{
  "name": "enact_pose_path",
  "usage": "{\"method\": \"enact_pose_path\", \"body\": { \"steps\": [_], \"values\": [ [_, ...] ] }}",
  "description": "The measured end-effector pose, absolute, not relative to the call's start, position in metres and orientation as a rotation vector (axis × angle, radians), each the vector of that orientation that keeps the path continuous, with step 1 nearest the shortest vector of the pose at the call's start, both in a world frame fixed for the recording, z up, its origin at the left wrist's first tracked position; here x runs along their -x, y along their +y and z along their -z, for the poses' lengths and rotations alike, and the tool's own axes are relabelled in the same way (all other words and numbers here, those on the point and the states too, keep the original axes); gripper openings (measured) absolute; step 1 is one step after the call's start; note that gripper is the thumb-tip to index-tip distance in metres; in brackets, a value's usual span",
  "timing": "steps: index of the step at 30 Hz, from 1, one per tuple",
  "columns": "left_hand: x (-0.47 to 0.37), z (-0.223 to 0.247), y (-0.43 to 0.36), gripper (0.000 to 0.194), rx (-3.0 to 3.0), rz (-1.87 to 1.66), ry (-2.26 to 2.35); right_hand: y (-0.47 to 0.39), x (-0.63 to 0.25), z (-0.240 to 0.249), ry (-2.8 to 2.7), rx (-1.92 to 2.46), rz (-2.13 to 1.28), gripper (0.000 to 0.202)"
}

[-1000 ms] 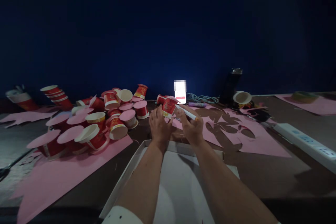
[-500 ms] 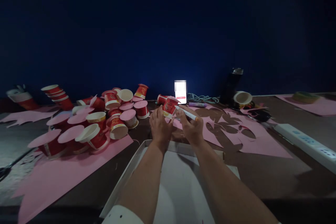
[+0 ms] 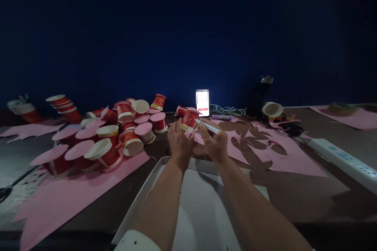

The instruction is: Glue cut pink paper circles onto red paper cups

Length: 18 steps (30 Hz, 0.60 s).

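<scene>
My left hand (image 3: 180, 140) is closed round a red paper cup (image 3: 189, 119), tilted, with gold print and a pale rim at its lower end. In my right hand (image 3: 216, 141) is a white marker pen (image 3: 210, 126) with an orange end toward the right. The pen's other end points at the cup's side; whether it touches I cannot tell. Behind the cup lies another red cup (image 3: 180, 110), partly hidden. Both forearms reach over a shallow white box (image 3: 203, 204).
Several red cups with pink paper discs (image 3: 81, 150) crowd the left side. Pink paper with cut-outs (image 3: 294, 160) lies right, near a white power strip (image 3: 347, 162). A lit phone (image 3: 202, 104), purple marker (image 3: 221, 117), cable (image 3: 228, 110) and black bottle (image 3: 259, 96) stand behind.
The cup and the pen in my hands have shifted very slightly. Both hands keep their hold, and the other things stay where they were.
</scene>
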<state>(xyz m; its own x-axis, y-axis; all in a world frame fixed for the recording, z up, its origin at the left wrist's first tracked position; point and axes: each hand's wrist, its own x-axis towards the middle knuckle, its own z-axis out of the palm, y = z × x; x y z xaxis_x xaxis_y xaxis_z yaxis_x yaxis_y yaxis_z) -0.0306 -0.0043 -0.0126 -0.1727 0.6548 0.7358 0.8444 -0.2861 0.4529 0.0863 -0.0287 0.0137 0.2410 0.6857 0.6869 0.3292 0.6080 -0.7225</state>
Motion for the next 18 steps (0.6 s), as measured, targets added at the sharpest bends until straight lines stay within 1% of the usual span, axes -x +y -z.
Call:
{"method": "enact_pose_path", "body": {
  "steps": [6,18],
  "values": [
    [0.0298,0.0114,-0.0035,0.064,1.907,1.476,-1.809,-0.0259,-0.0848,-0.0109,-1.292,0.927,-0.359,0.024],
    [0.0291,0.0111,-0.0048,0.064,1.962,1.53,-1.811,-0.0216,-0.0866,-0.0091,-1.269,0.942,-0.266,0.026]
  ]
}}
